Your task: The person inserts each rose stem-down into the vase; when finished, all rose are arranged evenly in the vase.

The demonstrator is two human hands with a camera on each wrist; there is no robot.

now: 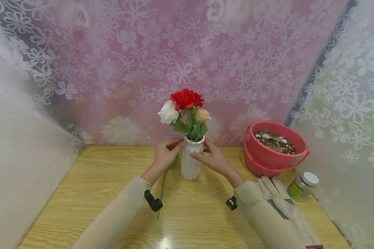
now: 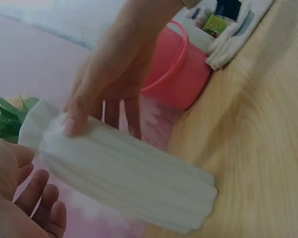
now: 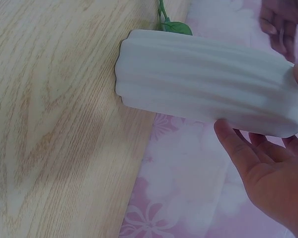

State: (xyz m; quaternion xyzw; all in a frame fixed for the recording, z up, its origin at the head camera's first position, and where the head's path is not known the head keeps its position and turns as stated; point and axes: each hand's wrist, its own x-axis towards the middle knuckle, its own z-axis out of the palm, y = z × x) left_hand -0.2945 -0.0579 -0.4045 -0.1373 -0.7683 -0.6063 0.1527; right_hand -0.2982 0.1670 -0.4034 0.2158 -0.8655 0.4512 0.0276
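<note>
A white fluted vase (image 1: 190, 162) stands upright on the table, holding a red flower (image 1: 187, 99), a white rose (image 1: 168, 112) and a peach rose (image 1: 202, 115) with green leaves. From the right side my right hand (image 1: 214, 159) grips the vase near its top, thumb across the front and fingers behind. My left hand (image 1: 165, 154) is at the left of the rim; in the left wrist view its fingers (image 2: 39, 198) are loosely bent and apart from the vase wall. Beside the vase, partly under my left hand, lies a green stem (image 1: 163, 188); its flower end is hidden.
At the right stands a pink bucket (image 1: 263, 162) with pebbles and shells inside. Pale work gloves (image 1: 291, 207) lie in front of it, near a clear jar (image 1: 300, 188) with a white lid. A flowered pink curtain (image 1: 127, 69) hangs behind the wooden table (image 1: 96, 193).
</note>
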